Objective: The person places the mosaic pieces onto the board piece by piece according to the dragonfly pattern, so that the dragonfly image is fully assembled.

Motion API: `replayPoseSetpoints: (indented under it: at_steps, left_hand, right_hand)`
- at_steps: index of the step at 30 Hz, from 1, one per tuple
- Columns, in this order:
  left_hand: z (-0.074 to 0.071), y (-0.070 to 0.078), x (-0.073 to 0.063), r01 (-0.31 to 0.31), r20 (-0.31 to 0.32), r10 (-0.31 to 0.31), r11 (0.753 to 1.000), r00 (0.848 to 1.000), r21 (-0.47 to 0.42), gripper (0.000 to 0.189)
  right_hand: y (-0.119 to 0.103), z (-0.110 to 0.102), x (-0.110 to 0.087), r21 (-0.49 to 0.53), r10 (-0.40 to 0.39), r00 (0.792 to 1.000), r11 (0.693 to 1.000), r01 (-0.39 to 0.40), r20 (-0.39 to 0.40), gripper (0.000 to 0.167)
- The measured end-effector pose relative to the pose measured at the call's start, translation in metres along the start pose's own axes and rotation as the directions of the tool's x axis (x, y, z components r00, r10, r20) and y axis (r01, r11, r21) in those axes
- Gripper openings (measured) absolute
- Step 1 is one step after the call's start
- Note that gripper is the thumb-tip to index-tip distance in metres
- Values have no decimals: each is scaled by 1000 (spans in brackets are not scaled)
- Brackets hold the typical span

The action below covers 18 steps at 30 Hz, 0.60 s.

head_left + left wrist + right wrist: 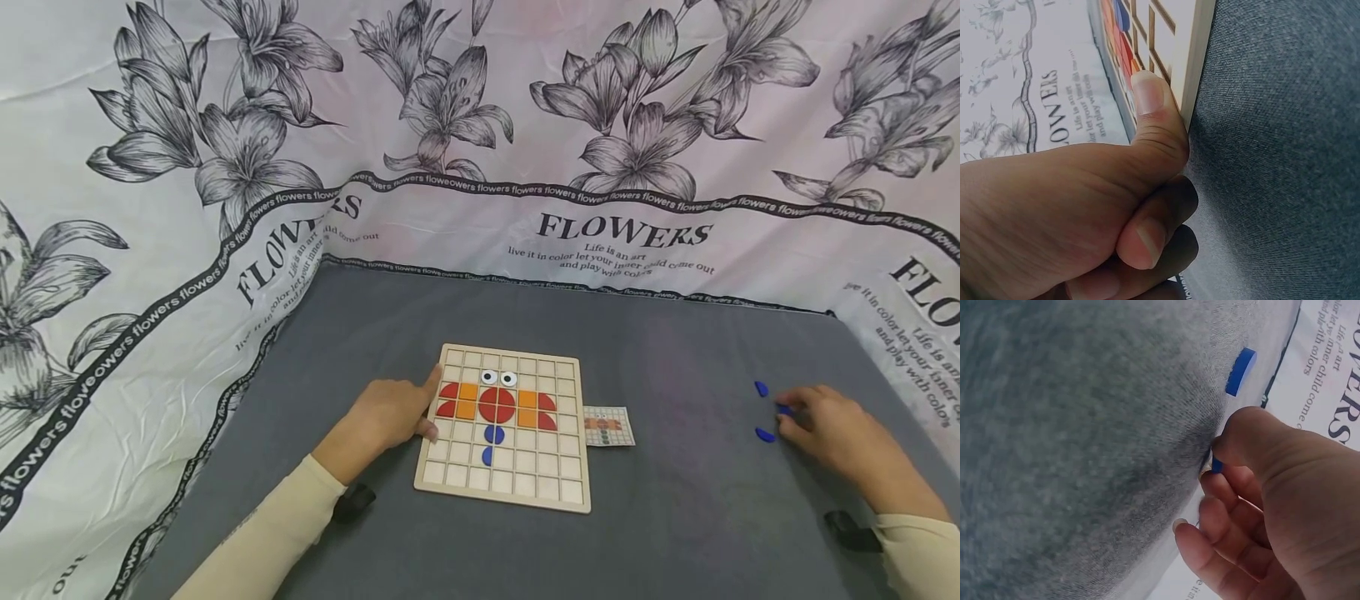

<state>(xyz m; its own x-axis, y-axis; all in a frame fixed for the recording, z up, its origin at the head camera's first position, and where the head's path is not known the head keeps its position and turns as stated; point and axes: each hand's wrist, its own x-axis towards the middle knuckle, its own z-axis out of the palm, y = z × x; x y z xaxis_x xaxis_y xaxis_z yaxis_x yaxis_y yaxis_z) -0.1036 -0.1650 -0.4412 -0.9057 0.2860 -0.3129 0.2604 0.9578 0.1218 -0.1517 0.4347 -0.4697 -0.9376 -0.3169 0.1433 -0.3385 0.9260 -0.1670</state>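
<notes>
My left hand (386, 414) holds the left edge of a wooden grid board (510, 500), its thumb (1150, 103) over the rim and the lower fingers curled beside it. On the board lie two eye pieces (498, 378), a red circle (497, 405), orange pieces (467, 401) and red quarter-circles (547, 402) at both sides. Below the red circle are a blue circle (494, 434) and a single blue half-circle (487, 456). Off to the right, my right hand (836, 433) pinches a blue half-circle piece (1217, 465) between thumb and forefinger, close over the cloth.
Two more blue pieces lie by the right hand, one farther back (761, 389) and one nearer (765, 435). A printed pattern card (611, 427) sticks out from the board's right side. Grey cloth (675, 517) covers the table; a flower-printed curtain (465, 225) stands behind and at both sides.
</notes>
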Motion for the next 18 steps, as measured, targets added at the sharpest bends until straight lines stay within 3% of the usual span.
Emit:
replayPoseSetpoints:
  at_steps: [4,8,12,18]
  left_hand:
    - [-1,0,1,6,10,-7,1000,1000,6,99]
    - [-1,0,2,7,16,-7,1000,1000,13,99]
    - [-1,0,1,8,16,-8,1000,1000,13,99]
    - [-3,1,-1,11,19,-11,1000,1000,13,98]
  right_hand:
    - [-1,2,0,-8,-8,999,1000,8,-42,29]
    - [-13,0,0,-17,30,999,999,-30,-29,29]
    - [-39,-10,2,-26,41,999,999,-42,-9,32]
    - [-86,-24,7,-4,-47,998,999,47,-44,29]
